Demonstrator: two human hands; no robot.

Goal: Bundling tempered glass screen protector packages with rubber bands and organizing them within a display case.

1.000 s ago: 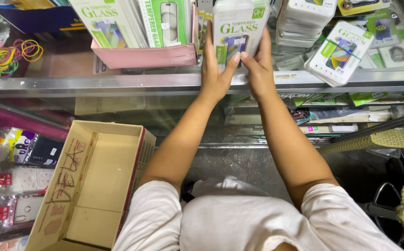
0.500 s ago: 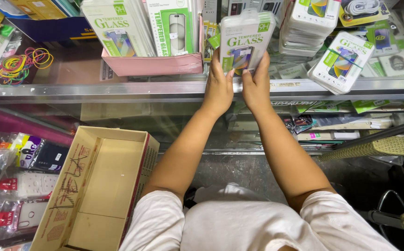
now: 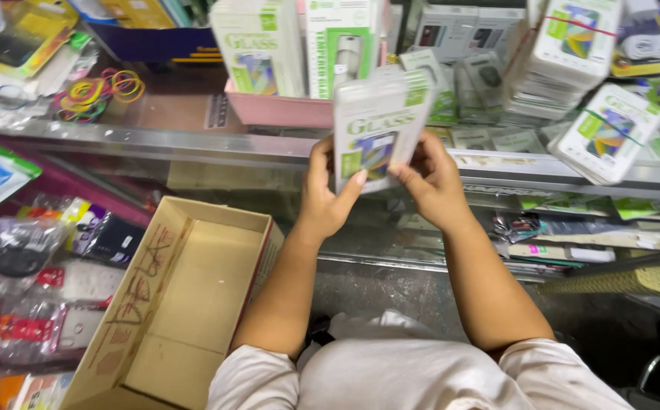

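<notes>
Both hands hold one stack of screen-protector packs (image 3: pixel 379 125) at upper centre of the frame, lifted clear of the glass table (image 3: pixel 193 143) edge and blurred. Left hand (image 3: pixel 322 193) has its grip closed on the stack's lower left corner, thumb laid across the front; right hand (image 3: pixel 432 178) has its grip closed on the lower right side, fingers curled behind. The stack is tilted slightly, top toward the pink tray (image 3: pixel 281 110) behind it, which holds more packs upright. Open cardboard box (image 3: pixel 186 296) sits lower left, just beside the left forearm, nothing visible inside. Banded bundle of packs (image 3: pixel 611 133) lies at right on the table, well apart from the hands; coloured rubber bands (image 3: pixel 98 91) lie upper left. Bagged phone cases (image 3: pixel 26 273) sit along the left edge. To handle this well, I judge: keep both thumbs pressing the front so the loose packs don't fan or slide, keep the bottom edges squared between the palms, keep the stack clear of the tray rim, and support it from below before either hand lets go
</notes>
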